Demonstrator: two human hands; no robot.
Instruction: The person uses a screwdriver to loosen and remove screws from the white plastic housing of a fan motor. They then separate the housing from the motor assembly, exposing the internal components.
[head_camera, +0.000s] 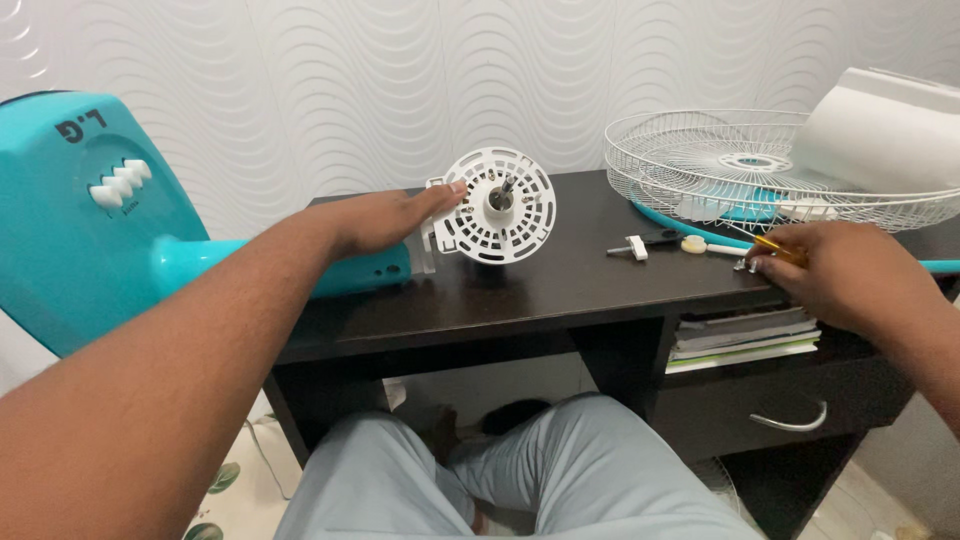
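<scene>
a: where is the fan?

b: the teal plastic fan body with the round white slotted motor cover (498, 206) lies on its side on the dark wooden desk (560, 290). its big teal base with white push buttons (85, 200) hangs off the left end of the desk.

a: which way does it point?

b: its long line runs left to right along the desk. the white cover and the little metal shaft in its middle face us, tipped a bit up.

a: what do the hands do?

b: the left hand (385, 218) lies flat and open on the neck, fingers spread, one fingertip touching the cover's rim. the right hand (835, 270) is curled shut on a small yellow-handled tool (778, 248) by the desk's right edge.

a: what could go wrong?

b: i think the heavy base could pull the fan off the desk if the left hand lets go. the small white and black loose parts (650, 243) could roll away if the sleeve bumps them. the white wire fan guard (700, 165) sits near the right hand, so a quick move could knock it.
</scene>
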